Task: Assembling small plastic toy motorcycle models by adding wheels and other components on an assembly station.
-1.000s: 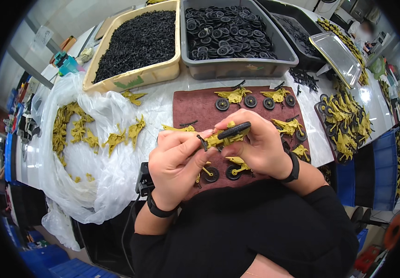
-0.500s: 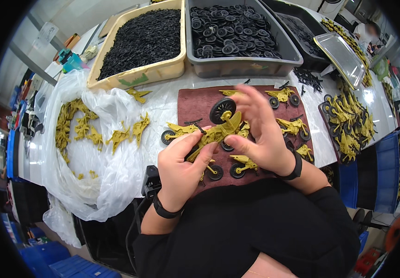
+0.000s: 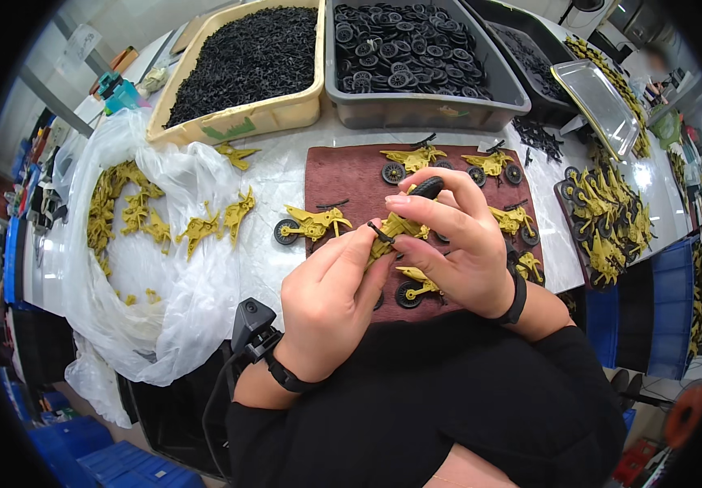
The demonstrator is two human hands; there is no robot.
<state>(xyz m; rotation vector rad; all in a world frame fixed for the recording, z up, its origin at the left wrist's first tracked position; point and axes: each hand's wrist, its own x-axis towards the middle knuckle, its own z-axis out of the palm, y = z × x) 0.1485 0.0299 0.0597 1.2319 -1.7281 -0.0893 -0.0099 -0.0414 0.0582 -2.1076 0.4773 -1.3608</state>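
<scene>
Over the dark red mat (image 3: 330,175), both hands hold a yellow toy motorcycle (image 3: 408,226). My left hand (image 3: 326,285) pinches its near left end, beside a small black handlebar (image 3: 380,233). My right hand (image 3: 473,248) is closed around the other side, its fingers bent over the black wheel (image 3: 428,188) and its thumb against the body; the fingers partly hide the toy. More yellow toy motorcycles with black wheels lie around on the mat, among them one to the left (image 3: 316,221), one at the back (image 3: 414,158) and one near the front (image 3: 418,285).
A cream bin (image 3: 245,124) of small black parts and a grey bin (image 3: 432,115) of black wheels stand behind the mat. At left, a clear plastic bag (image 3: 180,325) holds yellow bodies; loose yellow bodies (image 3: 200,230) lie beside it. Several toy motorcycles (image 3: 609,224) are piled at right.
The toy has turned in my hands, its wheel now lower and further right. My right fingers, raised and spread before, have curled down over the wheel.
</scene>
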